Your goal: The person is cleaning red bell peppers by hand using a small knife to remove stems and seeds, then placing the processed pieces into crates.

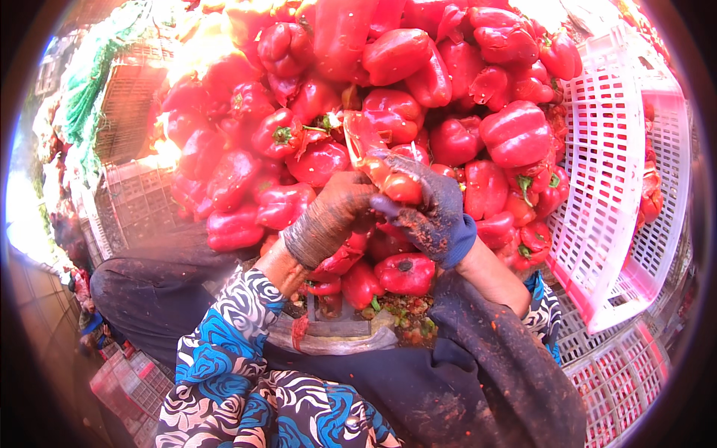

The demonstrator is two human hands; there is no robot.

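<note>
My right hand (434, 207), in a dirty dark glove with a blue cuff, is closed around a torn red bell pepper (400, 187). A split strip of pepper flesh (358, 134) sticks up beyond the fingers, showing a pale inner edge. Close against it on the left is my left hand (330, 218), in a stained brownish glove, curled with its fingertips hidden; whether it grips the pepper cannot be seen. A large heap of red bell peppers (232, 173) surrounds both hands. Directly below them lies a whole pepper with a dark spot (406, 274).
A white-and-pink slatted plastic crate (602, 140) stands tilted at the right, beside another crate (666, 168) with red peppers. More crates lie at lower right (622, 375) and lower left (129, 381). Green netting (89, 101) hangs at upper left. My dark-trousered legs (157, 297) flank the heap.
</note>
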